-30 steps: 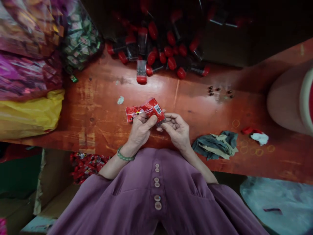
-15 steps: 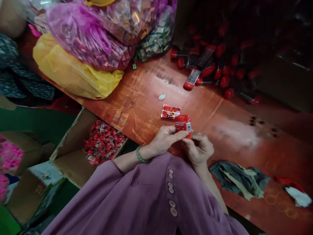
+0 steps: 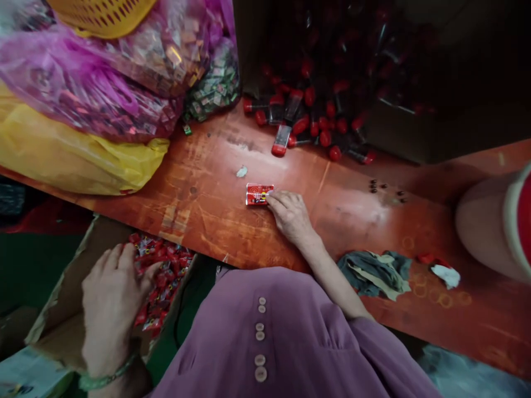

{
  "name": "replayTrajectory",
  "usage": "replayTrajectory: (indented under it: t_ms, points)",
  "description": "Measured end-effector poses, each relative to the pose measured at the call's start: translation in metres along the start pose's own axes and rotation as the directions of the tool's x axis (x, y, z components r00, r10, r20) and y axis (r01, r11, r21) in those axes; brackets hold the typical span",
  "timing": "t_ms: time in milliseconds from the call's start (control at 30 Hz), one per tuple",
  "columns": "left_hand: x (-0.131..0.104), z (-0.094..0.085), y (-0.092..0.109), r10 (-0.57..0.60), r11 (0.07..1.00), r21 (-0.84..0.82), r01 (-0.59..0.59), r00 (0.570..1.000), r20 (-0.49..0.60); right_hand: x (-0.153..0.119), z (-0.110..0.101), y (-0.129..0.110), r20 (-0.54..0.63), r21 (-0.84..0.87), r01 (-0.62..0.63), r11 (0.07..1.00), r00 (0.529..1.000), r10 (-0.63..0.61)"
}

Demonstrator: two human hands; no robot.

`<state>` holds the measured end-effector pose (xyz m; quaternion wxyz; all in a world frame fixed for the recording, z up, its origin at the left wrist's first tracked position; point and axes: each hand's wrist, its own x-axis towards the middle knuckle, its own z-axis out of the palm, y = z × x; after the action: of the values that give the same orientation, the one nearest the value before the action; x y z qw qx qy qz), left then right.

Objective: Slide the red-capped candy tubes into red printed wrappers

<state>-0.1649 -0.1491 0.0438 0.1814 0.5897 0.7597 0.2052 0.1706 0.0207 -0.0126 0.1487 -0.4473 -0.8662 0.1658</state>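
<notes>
My left hand (image 3: 112, 298), a green bangle at its wrist, is over the open cardboard box (image 3: 62, 307) left of my lap. Its fingers are apart and I see nothing in them. Below and beside it lies a heap of small red printed packs (image 3: 172, 273). On the table my right hand (image 3: 292, 218) has its thumb and fingers together on the right end of a flat red printed label (image 3: 254, 194). The fingertips cover that end, and the label lies flat.
Red-capped clear cases (image 3: 282, 139) spill from a dark box at the back. Filled purple bags (image 3: 124, 83) and a yellow bag (image 3: 83, 163) stand at left, under a yellow basket (image 3: 108, 16). A grey cloth (image 3: 373, 271), small dark beads (image 3: 384, 187) and a pale bucket (image 3: 485, 221) are right.
The red case with a barcode has left my hands and I cannot pick it out now. My left hand has moved down-left over the box; my right hand has gone to the label.
</notes>
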Motion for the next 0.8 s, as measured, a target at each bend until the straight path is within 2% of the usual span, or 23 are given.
replayTrajectory:
  t_ms: [67,100,167,200,267,333,400,467,567,600,700,800]
  points:
    - [0.021,0.025,0.025,0.114,0.986,0.138,-0.097,0.986,-0.12,0.002,0.005,0.003,0.0,-0.048,0.029,0.998,1.0,-0.029]
    - [0.034,0.042,0.042,0.212,0.974,0.109,-0.2,0.971,-0.113,0.003,0.007,0.005,-0.002,-0.066,0.049,0.997,0.999,-0.049]
    - [0.061,0.078,0.077,0.421,0.906,0.007,-0.423,0.901,-0.102,0.003,0.009,0.006,0.005,-0.088,0.087,0.992,0.996,-0.087]
    - [0.074,0.095,0.093,0.495,0.867,-0.029,-0.498,0.865,-0.083,0.002,0.01,0.006,0.014,-0.094,0.1,0.991,0.995,-0.099]
    - [0.096,0.124,0.117,0.584,0.806,-0.07,-0.587,0.809,-0.059,0.002,0.009,0.006,0.041,-0.101,0.112,0.989,0.993,-0.108]
    - [0.111,0.143,0.129,0.627,0.775,-0.082,-0.626,0.779,-0.015,0.002,0.005,0.004,0.063,-0.109,0.104,0.988,0.993,-0.098]
    - [0.119,0.152,0.131,0.659,0.751,-0.084,-0.655,0.752,0.018,0.004,-0.005,0.002,0.081,-0.098,0.073,0.992,0.995,-0.065]
    - [0.122,0.154,0.127,0.688,0.724,-0.087,-0.684,0.726,0.023,0.01,-0.021,0.004,0.127,-0.008,0.044,0.999,0.991,-0.042]
    - [0.122,0.153,0.122,0.69,0.721,-0.078,-0.688,0.724,-0.012,0.031,-0.048,0.017,0.19,0.194,0.042,0.98,0.979,-0.08]
    - [0.122,0.153,0.121,0.683,0.727,-0.069,-0.683,0.73,-0.027,0.042,-0.055,0.023,0.166,0.178,0.045,0.983,0.983,-0.075]
    - [0.124,0.151,0.123,0.682,0.728,-0.038,-0.684,0.729,-0.054,0.081,-0.063,0.045,0.056,-0.116,0.002,0.993,0.998,0.005]
    - [0.127,0.146,0.128,0.719,0.693,-0.018,-0.721,0.693,-0.054,0.116,-0.055,0.063,0.1,-0.272,0.034,0.962,0.995,-0.007]
